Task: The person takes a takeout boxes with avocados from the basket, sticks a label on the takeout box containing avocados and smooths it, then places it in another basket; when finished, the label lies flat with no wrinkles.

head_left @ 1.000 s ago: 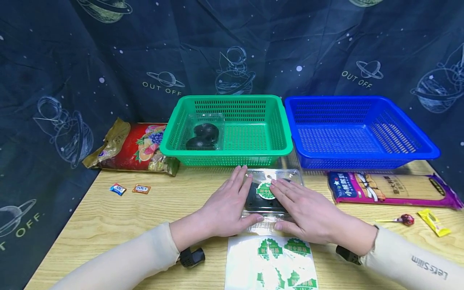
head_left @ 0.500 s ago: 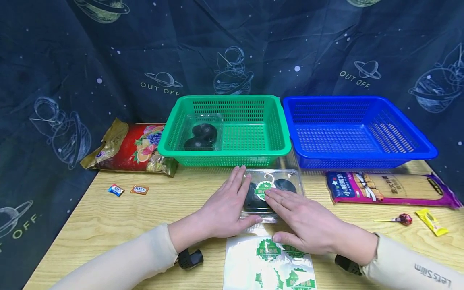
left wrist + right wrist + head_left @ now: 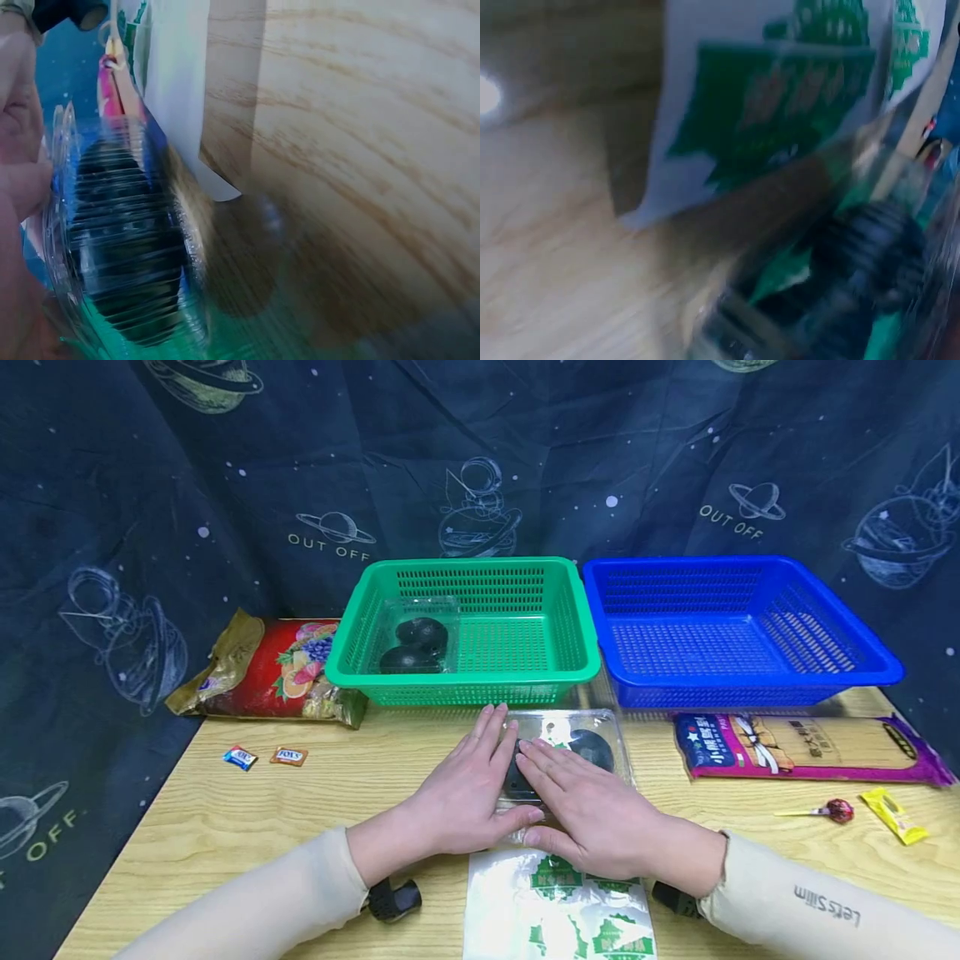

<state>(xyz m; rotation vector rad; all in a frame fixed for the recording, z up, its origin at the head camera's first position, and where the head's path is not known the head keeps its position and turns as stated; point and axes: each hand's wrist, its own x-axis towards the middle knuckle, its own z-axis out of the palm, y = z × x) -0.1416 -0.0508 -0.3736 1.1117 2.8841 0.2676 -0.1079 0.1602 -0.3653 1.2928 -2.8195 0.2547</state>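
Observation:
A clear plastic box with dark avocados inside lies on the table. My left hand rests along its left side, fingers straight. With its fingers extended, my right hand lies across the lid's middle and covers the round green-and-white sticker there. Just in front lies a white sheet of green stickers, partly under my right hand. The left wrist view shows the box's ribbed side up close; the right wrist view is blurred.
Behind the box stand a green basket, holding another clear box of avocados, and a blue basket. A red-and-gold bag and two small candies lie left. Right are a pasta pack, a lollipop and a yellow packet.
My right hand has slid left across the lid, now covering the sticker and baring the avocado at the right. My left hand has stayed at the box's left side.

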